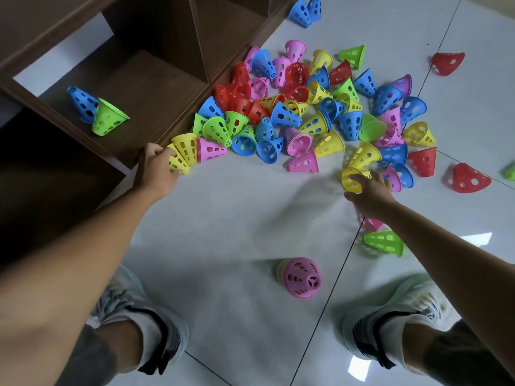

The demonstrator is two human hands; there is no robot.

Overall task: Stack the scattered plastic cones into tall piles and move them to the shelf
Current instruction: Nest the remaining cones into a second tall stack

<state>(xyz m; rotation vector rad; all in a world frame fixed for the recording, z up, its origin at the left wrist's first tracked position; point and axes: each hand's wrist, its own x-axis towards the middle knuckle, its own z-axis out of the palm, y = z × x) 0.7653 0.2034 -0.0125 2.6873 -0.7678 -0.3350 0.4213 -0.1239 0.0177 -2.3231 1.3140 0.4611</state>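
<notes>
Several perforated plastic cones in red, blue, yellow, green and pink lie in a heap (306, 112) on the white tiled floor. My left hand (156, 169) grips a yellow cone (178, 161) at the heap's near left edge, beside the brown wooden shelf (156, 87). My right hand (369, 195) holds another yellow cone (351, 179) by its rim at the heap's near right edge. A short stack topped by a pink cone (302, 277) stands on the floor between my feet. A blue cone (82, 103) and a green cone (107, 118) lie inside a shelf compartment.
Stray cones lie apart from the heap: red ones (447, 62) (468, 178) at the right, a green one (384, 242) under my right forearm, blue ones (305, 9) at the far end. My two white shoes (133, 310) (395, 310) stand on the floor near the stack.
</notes>
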